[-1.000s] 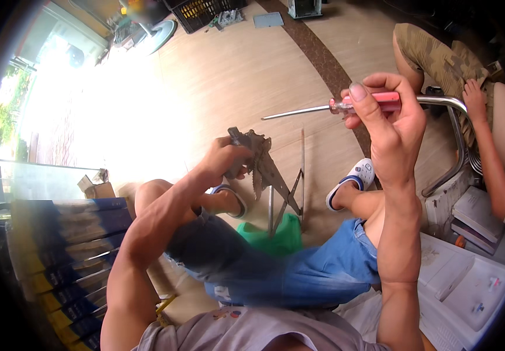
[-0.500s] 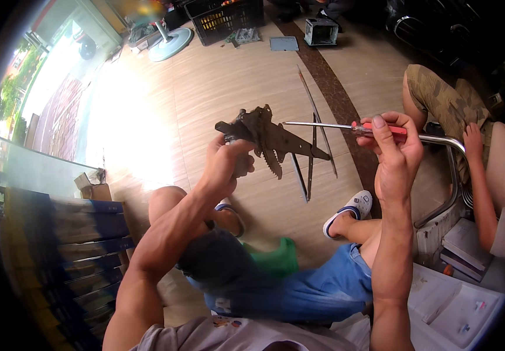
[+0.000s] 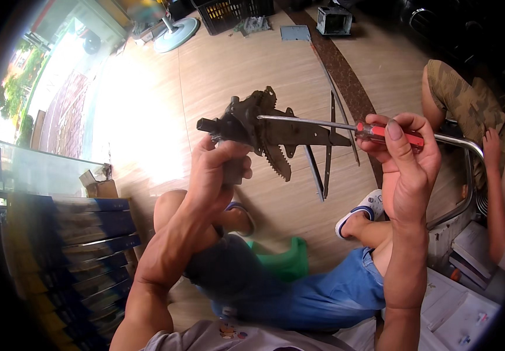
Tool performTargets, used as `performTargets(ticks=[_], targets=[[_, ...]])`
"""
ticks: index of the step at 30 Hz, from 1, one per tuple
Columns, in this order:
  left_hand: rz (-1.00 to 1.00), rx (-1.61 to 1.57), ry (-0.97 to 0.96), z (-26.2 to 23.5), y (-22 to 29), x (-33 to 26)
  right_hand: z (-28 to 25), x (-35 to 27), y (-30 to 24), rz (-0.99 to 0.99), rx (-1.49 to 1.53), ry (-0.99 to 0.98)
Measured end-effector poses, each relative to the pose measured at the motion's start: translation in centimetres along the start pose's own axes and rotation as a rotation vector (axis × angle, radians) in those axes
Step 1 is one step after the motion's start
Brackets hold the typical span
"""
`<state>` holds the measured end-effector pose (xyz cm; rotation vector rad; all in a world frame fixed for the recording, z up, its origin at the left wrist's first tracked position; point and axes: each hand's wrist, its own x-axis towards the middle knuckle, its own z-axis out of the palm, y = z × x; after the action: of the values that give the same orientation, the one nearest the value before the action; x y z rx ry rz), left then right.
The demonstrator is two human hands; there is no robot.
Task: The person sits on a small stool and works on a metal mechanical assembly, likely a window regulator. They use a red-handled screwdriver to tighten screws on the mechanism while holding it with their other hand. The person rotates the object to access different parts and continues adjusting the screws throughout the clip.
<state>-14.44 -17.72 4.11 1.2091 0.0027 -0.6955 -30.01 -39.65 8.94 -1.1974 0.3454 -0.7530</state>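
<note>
My left hand [image 3: 208, 169] is closed around the motor end of a dark metal window regulator [image 3: 293, 132], lifted above the floor. A curved toothed gear plate and a tapering arm show on it. Thin bars extend from the arm's far end. In my right hand [image 3: 409, 158] is a screwdriver [image 3: 375, 132] with a red handle and a long steel shaft. Its shaft lies across the regulator and points left. The tip is at the regulator's body near the gear; whether it touches, I cannot tell.
Beneath me is a green stool [image 3: 290, 260]. Stacked blue-and-yellow boxes [image 3: 97, 225] stand at left. To the right, a person in camouflage shorts [image 3: 460, 96] sits near a bent metal tube [image 3: 469, 143]. A black crate [image 3: 217, 23], grey plate [image 3: 295, 33] and metal box frame [image 3: 334, 22] are at the back.
The regulator appears higher and closer, with its gear plate turned more into view. The screwdriver tip has moved left from the arm to the regulator's body. Both hands keep their grips.
</note>
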Motion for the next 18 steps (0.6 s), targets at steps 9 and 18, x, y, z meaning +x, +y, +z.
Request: performTargets(ticks=[9, 18], targets=[[-0.022, 0.050, -0.039, 1.6, -0.3, -0.3, 0.2, 0.8, 1.5, 0.029, -0.079, -0.048], [-0.021, 0.024, -0.067, 2.2, 0.5, -0.8, -0.3, 1.0, 1.0, 0.003, -0.022, -0.049]])
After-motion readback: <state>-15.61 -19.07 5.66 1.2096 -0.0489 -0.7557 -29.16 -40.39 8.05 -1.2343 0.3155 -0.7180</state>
